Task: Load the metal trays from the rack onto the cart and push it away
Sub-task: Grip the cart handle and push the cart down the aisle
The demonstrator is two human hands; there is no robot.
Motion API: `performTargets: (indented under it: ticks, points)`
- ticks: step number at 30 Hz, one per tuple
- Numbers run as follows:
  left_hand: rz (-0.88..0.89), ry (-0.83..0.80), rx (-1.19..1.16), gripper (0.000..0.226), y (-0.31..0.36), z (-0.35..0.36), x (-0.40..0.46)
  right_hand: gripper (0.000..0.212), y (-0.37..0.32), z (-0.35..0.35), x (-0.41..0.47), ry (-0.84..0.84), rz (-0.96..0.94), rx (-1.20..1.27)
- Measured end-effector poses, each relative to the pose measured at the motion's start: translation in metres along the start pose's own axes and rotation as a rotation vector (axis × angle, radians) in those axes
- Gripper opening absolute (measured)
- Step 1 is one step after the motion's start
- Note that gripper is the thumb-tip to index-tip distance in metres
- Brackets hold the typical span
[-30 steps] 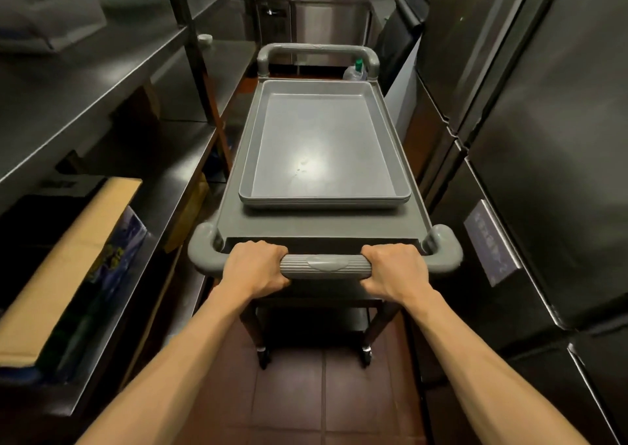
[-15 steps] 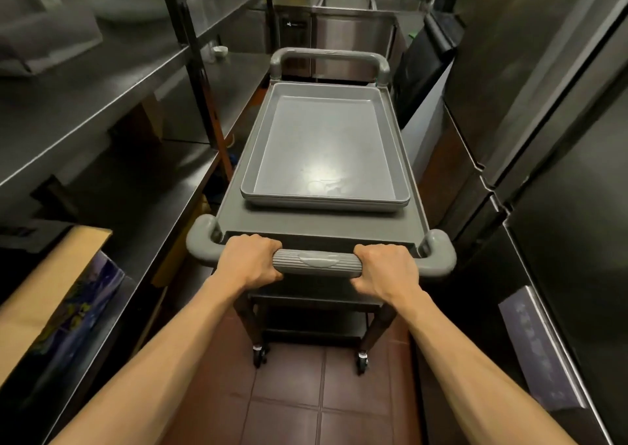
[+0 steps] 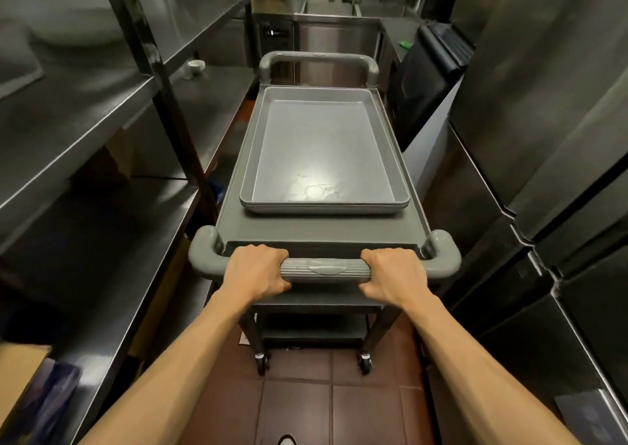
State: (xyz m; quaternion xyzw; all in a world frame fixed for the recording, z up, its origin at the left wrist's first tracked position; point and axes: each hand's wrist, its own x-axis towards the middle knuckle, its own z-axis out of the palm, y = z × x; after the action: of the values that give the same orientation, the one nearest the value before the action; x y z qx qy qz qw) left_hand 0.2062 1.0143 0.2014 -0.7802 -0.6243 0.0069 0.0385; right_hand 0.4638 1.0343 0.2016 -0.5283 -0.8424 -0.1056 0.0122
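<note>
- The left hand (image 3: 255, 272) is wrapped tight around the near handle (image 3: 324, 270), a grey ribbed plastic bar, on its left part, knuckles up and thumb tucked under the bar.
- The right hand (image 3: 394, 276) is closed on the same bar on its right part, well apart from the left hand, with the ribbed middle bare between them.
- Both forearms reach straight forward from the bottom corners of the view.
- The grey plastic service cart (image 3: 323, 229) stands lengthwise in a narrow aisle on a reddish-brown tiled floor (image 3: 299, 410); two of its castors show below the lower shelves.
- A stack of shallow rectangular grey metal trays (image 3: 323, 152) lies flat on the cart's top deck, toward the far end, leaving a bare strip of deck just ahead of the hands; at least two rims show at the near edge.
- A second looped handle (image 3: 318, 58) rises at the cart's far end.
- Stainless steel rack shelves (image 3: 88, 105) run along the left side.
- Dark steel refrigerator doors (image 3: 543, 122) line the right side.
- A steel counter with a sink (image 3: 336, 9) closes the aisle ahead.
</note>
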Motion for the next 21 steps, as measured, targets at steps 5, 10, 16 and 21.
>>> performTargets:
  ticks: [5,10,16,21]
  points:
    - [0.007,0.0,0.003,0.033,-0.027,0.003,0.054,0.028,0.009,0.01,0.056,0.008,0.022,0.017]
    - [0.0,-0.031,-0.01,0.032,-0.05,0.008,0.108,0.029,0.025,0.023,0.111,0.005,0.009,0.007]
    - [-0.025,-0.044,0.01,0.034,-0.069,0.012,0.175,0.03,0.051,0.037,0.175,0.032,-0.017,0.018]
    - [-0.059,-0.051,0.014,0.036,-0.08,0.016,0.227,0.031,0.073,0.049,0.224,0.018,-0.042,0.011]
